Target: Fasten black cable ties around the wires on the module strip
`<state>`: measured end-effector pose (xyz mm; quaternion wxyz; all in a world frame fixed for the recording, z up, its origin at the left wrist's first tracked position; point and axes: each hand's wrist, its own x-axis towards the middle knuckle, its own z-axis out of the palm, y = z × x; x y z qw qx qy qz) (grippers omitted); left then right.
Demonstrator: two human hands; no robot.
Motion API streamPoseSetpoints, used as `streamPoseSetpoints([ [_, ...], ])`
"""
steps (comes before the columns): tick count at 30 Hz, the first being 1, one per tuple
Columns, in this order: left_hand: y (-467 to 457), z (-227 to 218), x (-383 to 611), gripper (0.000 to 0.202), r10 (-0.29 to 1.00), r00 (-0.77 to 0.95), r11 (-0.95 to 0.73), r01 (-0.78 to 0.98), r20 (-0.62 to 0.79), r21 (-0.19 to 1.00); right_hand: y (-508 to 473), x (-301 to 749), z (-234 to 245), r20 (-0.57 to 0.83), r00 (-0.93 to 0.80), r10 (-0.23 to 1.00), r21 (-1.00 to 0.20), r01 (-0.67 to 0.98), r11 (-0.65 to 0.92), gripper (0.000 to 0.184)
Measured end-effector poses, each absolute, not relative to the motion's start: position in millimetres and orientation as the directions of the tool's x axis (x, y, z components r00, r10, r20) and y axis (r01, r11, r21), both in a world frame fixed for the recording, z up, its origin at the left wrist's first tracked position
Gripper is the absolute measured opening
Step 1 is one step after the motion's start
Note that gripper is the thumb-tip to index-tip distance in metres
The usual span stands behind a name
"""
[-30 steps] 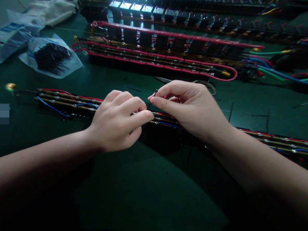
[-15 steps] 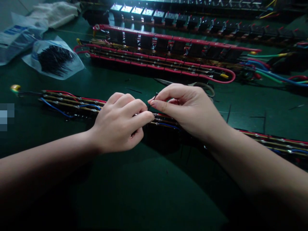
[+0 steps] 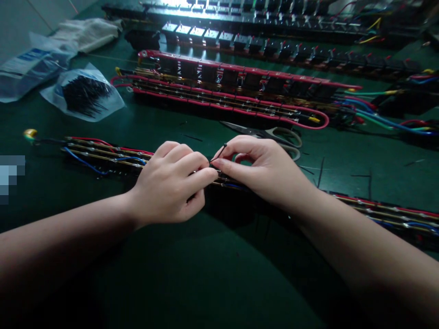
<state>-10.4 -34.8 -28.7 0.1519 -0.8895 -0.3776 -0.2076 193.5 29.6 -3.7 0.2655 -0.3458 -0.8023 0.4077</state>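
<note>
A long wired assembly [image 3: 99, 151] with brass-coloured rods and red and blue wires lies across the bench under both hands. My right hand [image 3: 257, 160] pinches a thin black cable tie [image 3: 222, 149] between thumb and index finger, just above the assembly. Curled over the assembly's middle, my left hand [image 3: 174, 180] has its thumb and index fingertips close to the tie's lower end. Its fingers are closed; whether they grip the tie or the wiring is hidden.
Scissors [image 3: 270, 133] lie just behind my right hand. An open plastic bag of black cable ties [image 3: 85, 93] sits at the back left, beside another bag [image 3: 30, 68] and a cloth [image 3: 87, 34]. Finished-looking red-cabled assembly [image 3: 212, 98] stretches behind. Loose black strips [image 3: 321, 172] lie to the right.
The view has shifted, so the scene sits slightly lower, and more of the scissors shows. My hands keep nearly the same pose; the cable tie tilts more to the right.
</note>
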Motion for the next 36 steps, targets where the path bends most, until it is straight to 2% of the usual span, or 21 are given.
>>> streamPoseSetpoints([
  [17,-34.8,-30.2,-9.8,0.003,0.631,0.58,-0.658,0.752,0.516,-0.041,28.7,193.0,-5.9,0.147,-0.654,0.742,-0.827,0.33,0.455,0.006],
  [23,-38.0,-33.8,-9.2,0.018,0.682,0.454,-0.603,0.793,0.574,0.089,28.7,192.9,-9.1,0.164,-0.666,0.728,-0.821,0.317,0.475,0.006],
  [26,-38.8,-34.7,-10.4,0.035,0.697,0.409,-0.596,0.787,0.589,0.159,28.0,193.2,-8.3,0.156,-0.685,0.712,-0.804,0.331,0.494,0.008],
  [29,-39.2,-34.0,-10.5,0.049,0.699,0.426,-0.608,0.777,0.575,0.164,26.6,193.3,-6.2,0.126,-0.704,0.699,-0.787,0.358,0.503,0.01],
  [36,-40.5,-32.8,-8.5,0.042,0.719,0.431,-0.586,0.798,0.544,0.141,25.8,192.1,-5.3,0.121,-0.701,0.703,-0.796,0.354,0.491,0.011],
])
